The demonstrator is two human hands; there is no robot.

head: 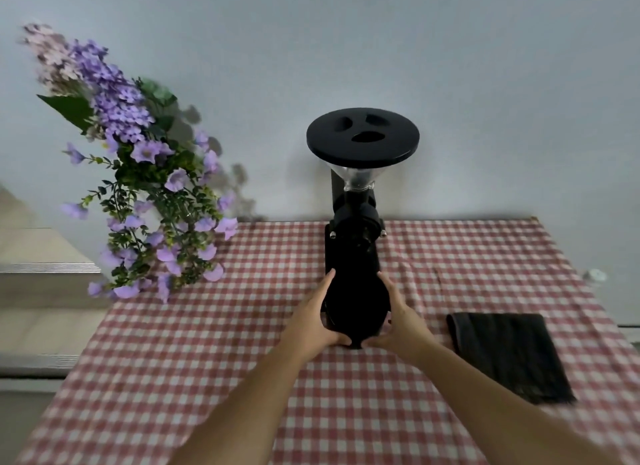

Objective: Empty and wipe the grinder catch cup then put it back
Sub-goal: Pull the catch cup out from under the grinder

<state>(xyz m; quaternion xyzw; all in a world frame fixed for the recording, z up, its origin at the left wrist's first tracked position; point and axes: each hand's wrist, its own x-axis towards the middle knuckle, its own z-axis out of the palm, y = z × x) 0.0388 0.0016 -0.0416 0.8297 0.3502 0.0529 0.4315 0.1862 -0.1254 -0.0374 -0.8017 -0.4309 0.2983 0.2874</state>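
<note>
A black coffee grinder point(353, 229) with a round lid and clear funnel hopper stands at the back middle of the checked table. At its foot sits the black catch cup point(356, 305), dark and hard to tell apart from the grinder base. My left hand point(315, 319) holds the cup's left side and my right hand point(398, 319) holds its right side, thumbs curled round the front. A folded dark cloth point(509, 353) lies flat on the table to the right of my right hand.
A red and white checked tablecloth point(214, 360) covers the table. A bunch of purple flowers point(145, 187) leans over the table's back left corner. A pale wall stands right behind the grinder. Light steps or shelves point(41, 267) lie off to the left.
</note>
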